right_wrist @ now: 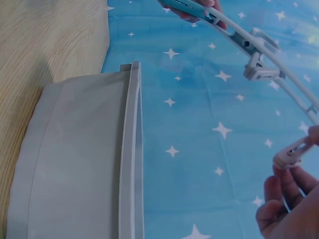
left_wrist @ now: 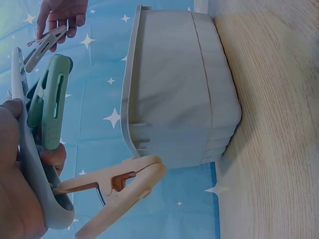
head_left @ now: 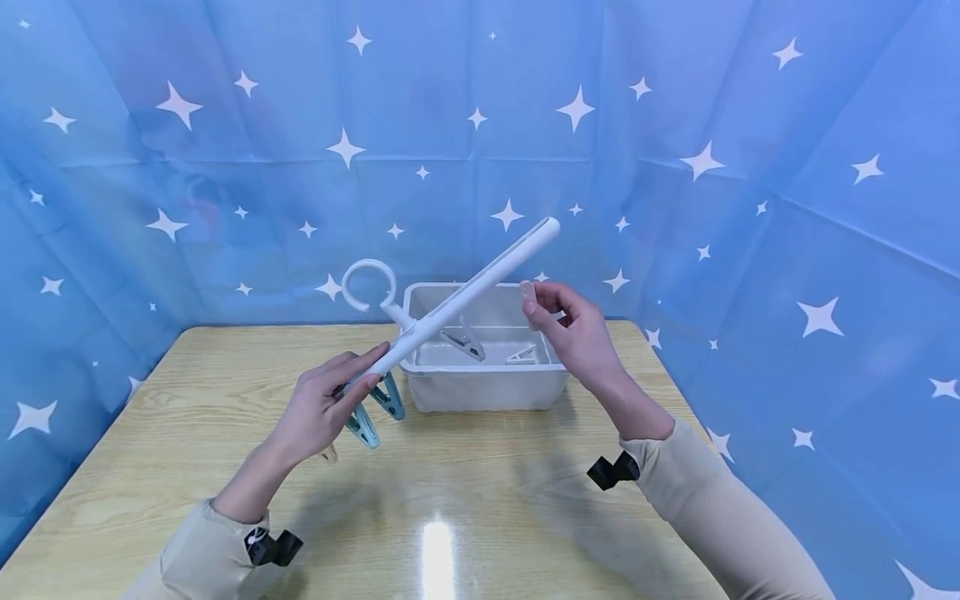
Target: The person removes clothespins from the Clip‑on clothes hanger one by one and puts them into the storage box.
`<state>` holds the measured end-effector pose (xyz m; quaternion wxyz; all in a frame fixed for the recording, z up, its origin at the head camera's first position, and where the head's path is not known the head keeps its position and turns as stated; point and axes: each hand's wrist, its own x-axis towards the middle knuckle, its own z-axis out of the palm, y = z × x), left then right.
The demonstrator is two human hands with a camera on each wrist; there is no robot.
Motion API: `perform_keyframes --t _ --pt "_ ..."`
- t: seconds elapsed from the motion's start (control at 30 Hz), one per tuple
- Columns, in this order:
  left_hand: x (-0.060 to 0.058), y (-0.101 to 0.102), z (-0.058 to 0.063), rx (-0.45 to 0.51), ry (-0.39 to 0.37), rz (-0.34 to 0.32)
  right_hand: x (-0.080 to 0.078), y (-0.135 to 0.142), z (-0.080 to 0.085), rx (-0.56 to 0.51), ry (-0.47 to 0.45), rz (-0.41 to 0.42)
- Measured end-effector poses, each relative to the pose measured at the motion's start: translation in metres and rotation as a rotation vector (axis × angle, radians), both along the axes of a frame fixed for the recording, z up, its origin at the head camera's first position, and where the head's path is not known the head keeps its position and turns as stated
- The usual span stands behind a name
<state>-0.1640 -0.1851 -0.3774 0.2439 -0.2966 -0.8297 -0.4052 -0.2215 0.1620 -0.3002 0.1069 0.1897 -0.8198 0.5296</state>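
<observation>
My left hand grips the lower end of a white clip hanger, which slants up to the right, its round hook to the left. Teal clothespins hang below the bar near that hand, along with a beige clothespin. Farther along the bar is a pale grey clothespin. My right hand pinches a pale pinkish clothespin between thumb and fingers, just apart from the bar. In the right wrist view this clothespin shows below the bar.
A whitish plastic basin stands on the wooden table beneath the hanger. Inside it lies a white clothespin. A blue curtain with white stars hangs behind and along the sides of the table.
</observation>
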Motion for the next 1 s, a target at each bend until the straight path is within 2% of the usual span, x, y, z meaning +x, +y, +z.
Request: perform_keyframes --t 0.6,1.0 --pt "0.003 -0.001 0.002 -0.001 -0.008 0.024 -0.008 0.001 -0.004 0.03 -0.028 0.006" --pt "0.001 -0.001 0.004 -0.015 -0.004 0.03 -0.013 0.002 -0.01 0.012 -0.056 0.01"
